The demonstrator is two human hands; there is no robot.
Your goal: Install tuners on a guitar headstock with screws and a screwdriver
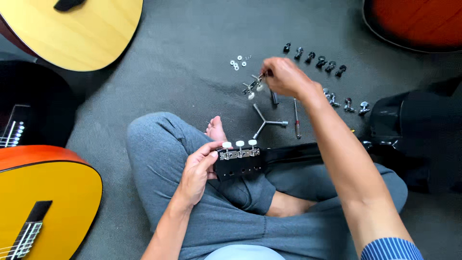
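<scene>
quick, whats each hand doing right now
Left hand: closed on the black guitar headstock.
Right hand: pinched shut on a tuner strip over the mat.

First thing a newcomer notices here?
Probably the black guitar headstock on the lap, gripped by the left hand, its three white tuner knobs up. Next, the right hand reaching out to pinch a tuner strip off the grey mat. Yellow and orange guitars ring the edges.

Left hand (197,171) grips the black guitar headstock (239,166), fitted with a three-knob tuner strip (239,153). Right hand (285,77) pinches a second tuner strip (253,86) above the grey mat (192,72), near loose washers (238,62) and black tuning pegs (315,60).
</scene>
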